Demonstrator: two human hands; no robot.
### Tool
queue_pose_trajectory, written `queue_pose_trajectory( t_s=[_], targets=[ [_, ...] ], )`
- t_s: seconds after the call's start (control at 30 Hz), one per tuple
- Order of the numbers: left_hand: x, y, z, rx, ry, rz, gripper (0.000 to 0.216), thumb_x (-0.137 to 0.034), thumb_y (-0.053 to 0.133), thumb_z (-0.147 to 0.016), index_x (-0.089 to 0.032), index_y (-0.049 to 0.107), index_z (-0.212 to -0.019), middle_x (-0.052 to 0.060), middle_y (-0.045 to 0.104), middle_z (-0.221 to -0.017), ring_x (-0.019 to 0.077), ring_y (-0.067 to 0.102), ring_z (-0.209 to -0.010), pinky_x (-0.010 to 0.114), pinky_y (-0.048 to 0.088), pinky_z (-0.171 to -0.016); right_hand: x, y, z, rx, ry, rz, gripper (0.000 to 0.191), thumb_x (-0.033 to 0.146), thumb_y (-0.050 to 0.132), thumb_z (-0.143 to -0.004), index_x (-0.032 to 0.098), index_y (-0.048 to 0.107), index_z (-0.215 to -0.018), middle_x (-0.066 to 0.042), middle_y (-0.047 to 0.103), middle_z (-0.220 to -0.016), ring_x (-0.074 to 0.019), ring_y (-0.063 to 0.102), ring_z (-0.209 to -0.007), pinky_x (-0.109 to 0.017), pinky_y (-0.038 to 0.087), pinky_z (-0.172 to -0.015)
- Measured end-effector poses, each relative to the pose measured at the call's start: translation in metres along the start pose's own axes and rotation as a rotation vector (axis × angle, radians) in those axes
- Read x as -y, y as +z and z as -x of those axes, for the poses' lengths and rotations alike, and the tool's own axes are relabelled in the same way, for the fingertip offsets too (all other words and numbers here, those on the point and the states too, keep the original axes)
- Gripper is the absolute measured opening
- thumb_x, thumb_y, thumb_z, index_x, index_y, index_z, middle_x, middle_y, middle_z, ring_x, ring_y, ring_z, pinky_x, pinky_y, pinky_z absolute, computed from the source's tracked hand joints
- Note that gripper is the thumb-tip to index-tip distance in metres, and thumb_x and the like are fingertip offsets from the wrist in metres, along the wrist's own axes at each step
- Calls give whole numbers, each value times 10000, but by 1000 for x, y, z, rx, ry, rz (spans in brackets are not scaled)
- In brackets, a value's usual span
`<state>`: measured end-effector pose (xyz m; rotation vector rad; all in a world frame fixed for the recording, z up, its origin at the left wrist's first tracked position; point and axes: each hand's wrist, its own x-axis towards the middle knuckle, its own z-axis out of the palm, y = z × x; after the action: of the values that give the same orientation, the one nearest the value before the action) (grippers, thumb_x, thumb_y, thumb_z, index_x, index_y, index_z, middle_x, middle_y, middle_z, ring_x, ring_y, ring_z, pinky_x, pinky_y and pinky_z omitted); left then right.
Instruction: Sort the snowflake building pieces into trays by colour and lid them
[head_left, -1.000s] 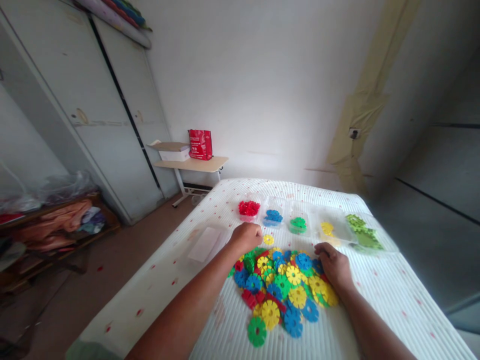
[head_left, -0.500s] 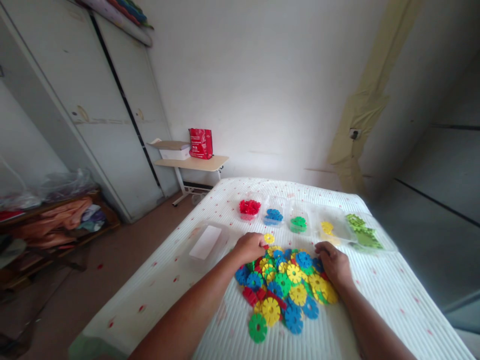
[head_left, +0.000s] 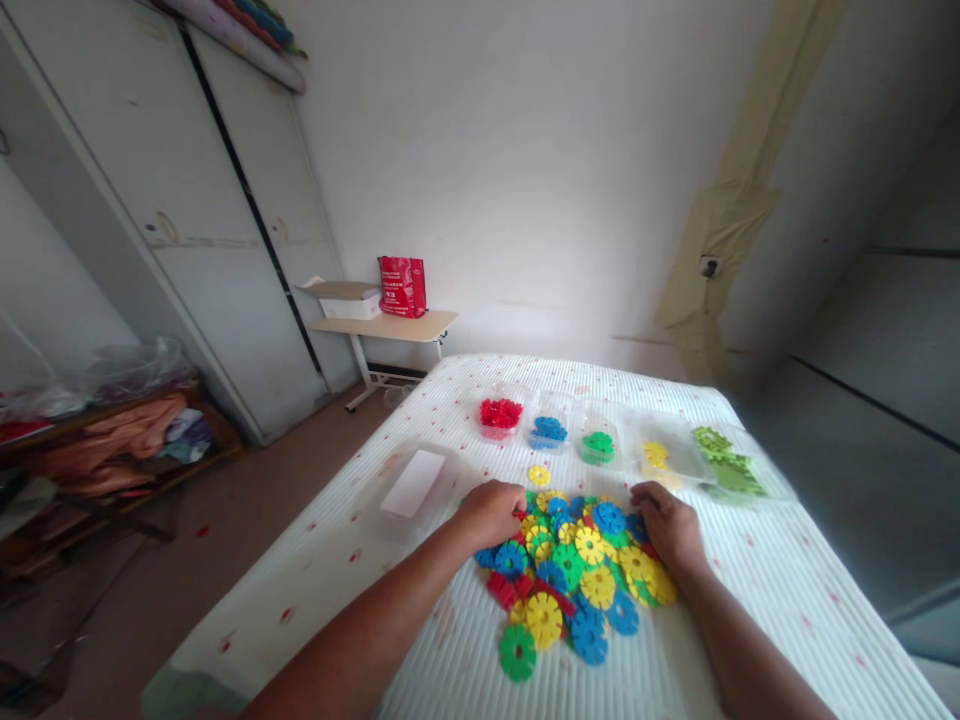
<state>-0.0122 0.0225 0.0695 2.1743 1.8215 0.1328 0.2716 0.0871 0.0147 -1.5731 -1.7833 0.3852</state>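
Note:
A mixed pile of notched plastic discs [head_left: 568, 566] in red, blue, green and yellow lies on the ribbed white cover. At its back left edge, my left hand [head_left: 493, 512] is closed, its fingertips down among the pieces; whatever they pinch is hidden. My right hand [head_left: 670, 522] rests against the pile's right side with curled fingers, beside blue and yellow discs, and its grip is hidden too. One yellow disc [head_left: 538, 475] lies apart just behind the pile. At the near edge is a green disc [head_left: 518, 653].
Behind the pile stand clear tubs with red pieces [head_left: 500, 413], blue discs [head_left: 549, 430], green discs [head_left: 598, 446], yellow discs [head_left: 655, 456] and light-green pieces [head_left: 727, 462]. A clear container [head_left: 442, 490] with a white rectangle sits left. A small table [head_left: 420, 327] bears a red bag [head_left: 403, 287].
My left hand has drawn back slightly toward me from beside the lone yellow disc to the pile's edge. My right hand has stayed nearly still.

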Motion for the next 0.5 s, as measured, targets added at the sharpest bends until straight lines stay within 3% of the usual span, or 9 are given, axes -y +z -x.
queue_pose_trajectory(
  t_s=[0.27, 0.5],
  targets=[
    [-3, 0, -4, 46, -23, 6, 323, -201, 609, -621, -269, 635, -935, -11, 663, -884, 151, 603, -774, 211, 431, -646, -1, 0, 0, 6, -6, 10, 268, 301, 379, -708, 218, 617, -799, -14, 692, -724, -153, 632, -674, -248, 462, -649],
    [-12, -5, 0, 50, -49, -9, 220, -186, 582, -644, -244, 629, -851, 15, 665, -859, 172, 598, -753, 232, 426, -626, 4, -2, 1, 8, 13, 11, 266, 293, 374, -701, 221, 615, -786, -11, 691, -716, -156, 631, -668, -251, 461, -646]
  ],
)
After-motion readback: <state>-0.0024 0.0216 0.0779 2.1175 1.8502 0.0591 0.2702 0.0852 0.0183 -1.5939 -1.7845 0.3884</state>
